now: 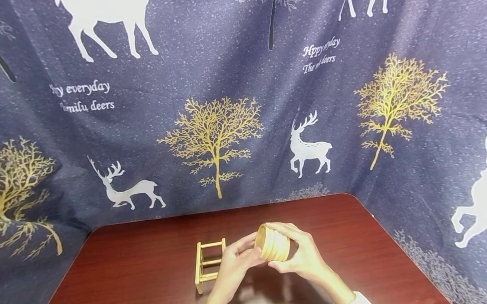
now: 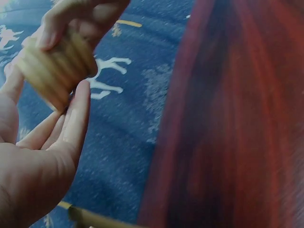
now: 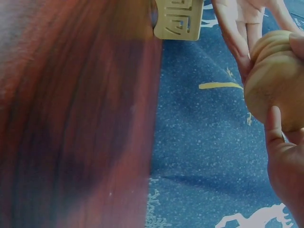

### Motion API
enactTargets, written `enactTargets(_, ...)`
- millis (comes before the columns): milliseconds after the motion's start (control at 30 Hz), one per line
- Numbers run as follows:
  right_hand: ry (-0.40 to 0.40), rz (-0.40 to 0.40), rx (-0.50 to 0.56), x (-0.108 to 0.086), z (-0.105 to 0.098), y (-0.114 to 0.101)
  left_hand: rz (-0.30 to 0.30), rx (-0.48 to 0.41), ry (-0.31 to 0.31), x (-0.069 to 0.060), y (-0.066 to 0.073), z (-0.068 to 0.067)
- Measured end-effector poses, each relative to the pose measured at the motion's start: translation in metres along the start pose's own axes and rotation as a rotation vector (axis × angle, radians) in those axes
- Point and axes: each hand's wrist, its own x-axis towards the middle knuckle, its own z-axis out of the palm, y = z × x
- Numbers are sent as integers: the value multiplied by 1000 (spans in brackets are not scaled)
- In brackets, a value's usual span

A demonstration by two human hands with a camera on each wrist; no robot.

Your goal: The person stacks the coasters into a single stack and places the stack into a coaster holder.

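A stack of round, light wooden coasters point(image 1: 275, 243) is held on its side above the table, between both hands. My right hand point(image 1: 305, 252) grips it from the right, fingers over the top and thumb underneath. At its left end, my left hand point(image 1: 237, 259) holds the stack between thumb and fingers. The left wrist view shows the left fingers point(image 2: 78, 114) reaching up to the coasters point(image 2: 57, 66), which look blurred there. Left of the left hand, a small wooden rack with rods point(image 1: 199, 267) stands on the table, partly hidden by that hand.
The dark red wooden table point(image 1: 142, 263) reaches back to a blue cloth point(image 1: 244, 170) printed with deer and trees. The rack's end panel point(image 3: 179, 21) has a cut geometric pattern, seen in the right wrist view.
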Motion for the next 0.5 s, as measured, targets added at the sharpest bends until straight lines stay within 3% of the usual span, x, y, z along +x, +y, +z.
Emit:
enactTargets(167,-35,-45,-15,5,2,1,-35,40,-46,-1,12,-9)
enactTargets(500,-112,-23,-28,20,9,-2,-112,56,-79,-4,28,-24)
